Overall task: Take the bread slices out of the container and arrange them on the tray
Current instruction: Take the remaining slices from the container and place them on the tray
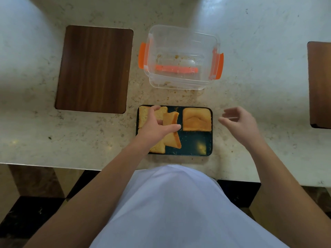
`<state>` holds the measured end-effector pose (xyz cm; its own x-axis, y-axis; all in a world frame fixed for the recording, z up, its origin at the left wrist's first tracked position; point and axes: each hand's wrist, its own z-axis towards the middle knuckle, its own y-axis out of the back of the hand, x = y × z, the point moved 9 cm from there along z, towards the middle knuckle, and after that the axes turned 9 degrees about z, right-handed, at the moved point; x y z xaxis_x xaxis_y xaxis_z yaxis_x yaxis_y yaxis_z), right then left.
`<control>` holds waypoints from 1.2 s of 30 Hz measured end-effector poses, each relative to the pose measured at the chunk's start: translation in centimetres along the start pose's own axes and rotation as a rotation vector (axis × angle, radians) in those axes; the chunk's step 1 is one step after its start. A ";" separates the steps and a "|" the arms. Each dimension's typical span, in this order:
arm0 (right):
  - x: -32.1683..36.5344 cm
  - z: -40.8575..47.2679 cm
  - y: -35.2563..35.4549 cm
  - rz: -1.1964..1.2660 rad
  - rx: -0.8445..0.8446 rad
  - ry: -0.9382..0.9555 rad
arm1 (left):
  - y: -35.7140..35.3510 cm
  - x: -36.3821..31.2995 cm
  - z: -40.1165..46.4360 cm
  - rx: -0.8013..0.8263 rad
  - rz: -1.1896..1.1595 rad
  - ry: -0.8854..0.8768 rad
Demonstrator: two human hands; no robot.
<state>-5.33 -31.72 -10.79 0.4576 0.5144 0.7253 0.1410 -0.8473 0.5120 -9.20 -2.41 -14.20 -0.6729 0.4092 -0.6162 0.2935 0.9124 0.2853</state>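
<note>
A dark rectangular tray [193, 145] lies near the counter's front edge. A square bread slice [196, 119] rests flat in its far right corner. Another slice [143, 115] lies at the far left, and a third [158, 149] at the near left, partly under my arm. My left hand [156, 127] is shut on a tilted slice [172, 129] over the tray's middle left. My right hand [239, 122] hovers just right of the tray, fingers apart, holding nothing. The clear plastic container [180, 58] with orange clips stands behind the tray; only crumbs show inside it.
A dark wooden board [95, 68] is set into the marble counter at the left. Another wooden panel [319, 85] sits at the right edge. Crumbs are scattered between container and tray. The counter's front edge runs just below the tray.
</note>
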 end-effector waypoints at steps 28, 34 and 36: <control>-3.3 -3.1 -4.1 0.080 0.002 -0.042 | -5.4 2.1 0.5 0.277 0.240 0.204; -5.8 -3.6 -6.0 0.043 0.079 -0.148 | -6.2 2.3 -0.3 0.282 0.418 0.095; -6.3 -3.7 -6.1 0.027 0.085 -0.164 | -6.6 2.3 -0.4 0.293 0.455 0.085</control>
<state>-12.35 -29.29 -16.78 0.5982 0.4688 0.6499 0.1970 -0.8722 0.4478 -12.98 -7.52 -17.24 -0.4830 0.7719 -0.4132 0.7364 0.6135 0.2852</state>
